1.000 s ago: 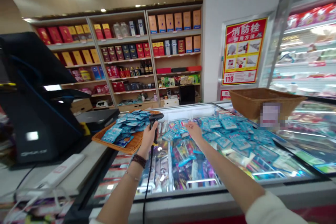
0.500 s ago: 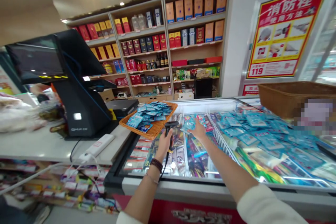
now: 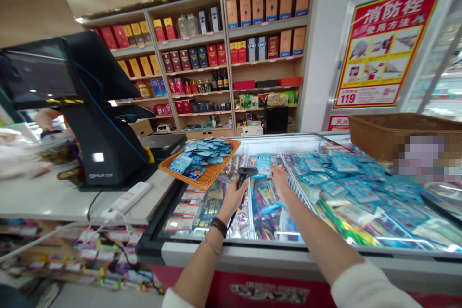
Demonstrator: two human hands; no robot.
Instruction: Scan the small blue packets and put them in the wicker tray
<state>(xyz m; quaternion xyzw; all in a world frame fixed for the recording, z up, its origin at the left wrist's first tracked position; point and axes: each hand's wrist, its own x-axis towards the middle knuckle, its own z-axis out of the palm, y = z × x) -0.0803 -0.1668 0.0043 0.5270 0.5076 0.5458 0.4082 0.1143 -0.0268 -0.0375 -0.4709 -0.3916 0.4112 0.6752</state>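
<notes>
Barcode scanner (image 3: 243, 175) in left hand (image 3: 233, 200) (corded).

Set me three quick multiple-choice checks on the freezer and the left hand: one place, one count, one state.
1. Which corner of the freezer is the woven tray at?
A. Far left
B. Far right
C. Near right

2. How many bracelets are on the left wrist?
A. One
B. Two
C. Three

3. What state is the left hand in?
A. Gripping something
B. Open and empty
C. Flat on the glass

1. A: it sits at the far left, beside the counter.
2. B: a dark beaded strand and a thin band.
3. A: it grips a barcode scanner.
</notes>
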